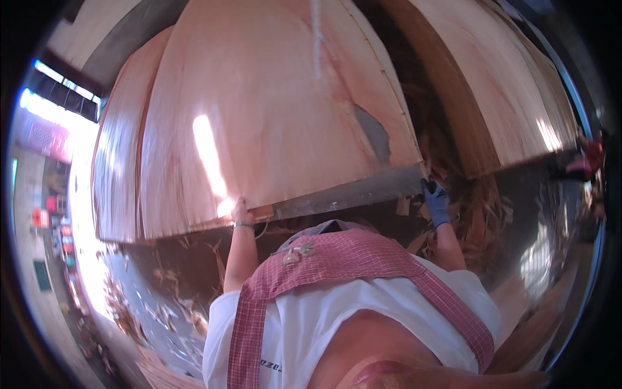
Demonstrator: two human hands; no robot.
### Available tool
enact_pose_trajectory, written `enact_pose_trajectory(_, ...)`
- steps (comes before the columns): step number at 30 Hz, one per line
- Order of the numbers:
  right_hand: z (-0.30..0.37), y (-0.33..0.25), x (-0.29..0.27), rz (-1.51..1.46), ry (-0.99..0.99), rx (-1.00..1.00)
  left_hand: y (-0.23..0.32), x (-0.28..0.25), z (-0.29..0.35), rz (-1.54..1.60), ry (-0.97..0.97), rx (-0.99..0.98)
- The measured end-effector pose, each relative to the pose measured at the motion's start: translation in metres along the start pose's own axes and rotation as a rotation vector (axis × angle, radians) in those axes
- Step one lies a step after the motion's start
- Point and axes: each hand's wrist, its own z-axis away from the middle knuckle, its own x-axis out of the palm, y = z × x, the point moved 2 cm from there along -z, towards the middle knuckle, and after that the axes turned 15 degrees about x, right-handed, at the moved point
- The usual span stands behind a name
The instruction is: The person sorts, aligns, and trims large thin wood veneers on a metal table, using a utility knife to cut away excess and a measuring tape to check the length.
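A broad, pale-pink wood veneer sheet [259,117] is spread across the upper centre of the frame. Its near edge is touched by the bare left hand [240,212]; the blue-gloved right hand [437,203] is placed by its right corner, seemingly so the width is spanned. How far either is closed, or on what, cannot be told.

A head-worn fisheye looks steeply down; the checked apron [340,264] lies close below, toward six o'clock; the wood sheet [259,117] reaches away toward twelve; edges bend at nine and three.
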Motion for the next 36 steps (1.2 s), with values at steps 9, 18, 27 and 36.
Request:
enact_pose_trajectory(9,0.091,-0.317,0.123,-0.676,-0.948,0.218,0.009,-0.015,0.02,0.093,0.146,0.044)
enact_pose_trajectory(18,0.078,-0.514,0.174,-1.086,-0.879,-0.305,0.068,-0.003,0.187,-0.233,-0.767,-0.146)
enact_pose_trajectory(27,0.214,-0.643,0.033,-1.255,-1.048,-0.618,0.07,0.08,0.299,0.161,-1.021,-0.016)
enact_pose_trajectory(36,0.381,-0.55,0.067,-0.8,-1.712,-0.608,0.01,0.031,0.376,0.23,-0.547,0.246)
